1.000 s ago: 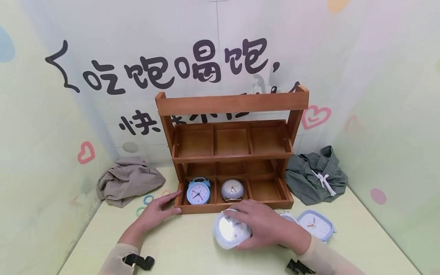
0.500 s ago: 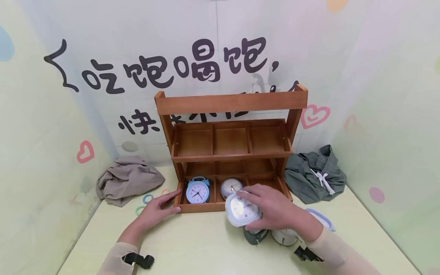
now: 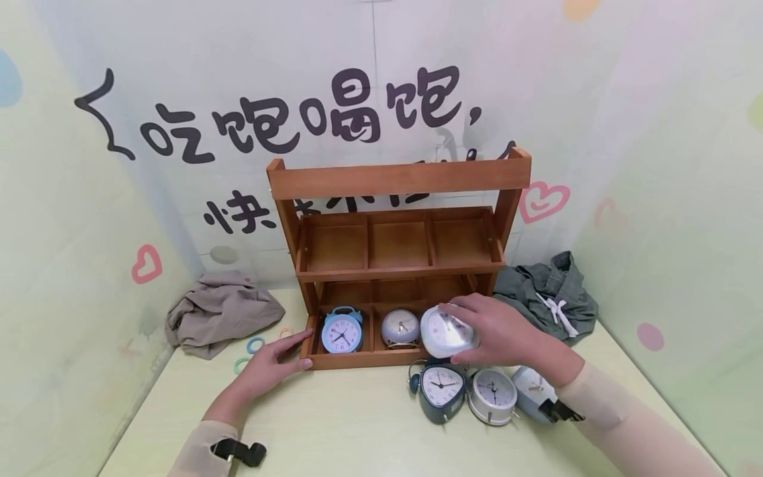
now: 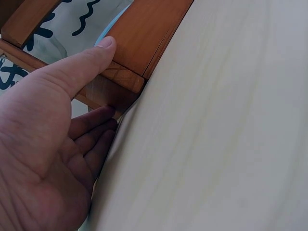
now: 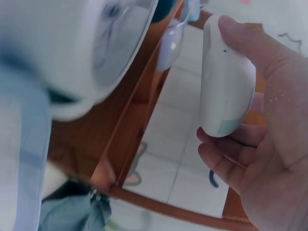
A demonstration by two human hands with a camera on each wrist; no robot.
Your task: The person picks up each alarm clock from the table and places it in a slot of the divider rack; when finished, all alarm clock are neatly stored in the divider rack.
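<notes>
My right hand (image 3: pixel 497 328) holds a white rounded-triangular alarm clock (image 3: pixel 448 331) by its edge, over the lower right compartment of the brown wooden rack (image 3: pixel 357 361). In the right wrist view this clock (image 5: pixel 226 79) shows side-on, thumb on its top edge and fingertips below. At the rack's lower left corner, my left hand (image 3: pixel 266 368) touches the wood, its thumb along the front and the relaxed fingers at the side. A blue twin-bell alarm clock (image 3: pixel 342 333) stands in the lower left compartment, and a round lilac clock (image 3: pixel 401 328) in the lower middle one.
On the table before the rack stand a dark green clock (image 3: pixel 442 392), a white round clock (image 3: pixel 493 396) and a pale blue clock (image 3: pixel 532 391), partly behind the right wrist. Brown cloth (image 3: pixel 222 315) lies left, grey-green cloth (image 3: pixel 551 298) right. Small coloured rings (image 3: pixel 255 344) lie near the left hand.
My right hand has carried the white clock up and to the right, from in front of the rack to its lower right compartment. The left hand has stayed at the corner.
</notes>
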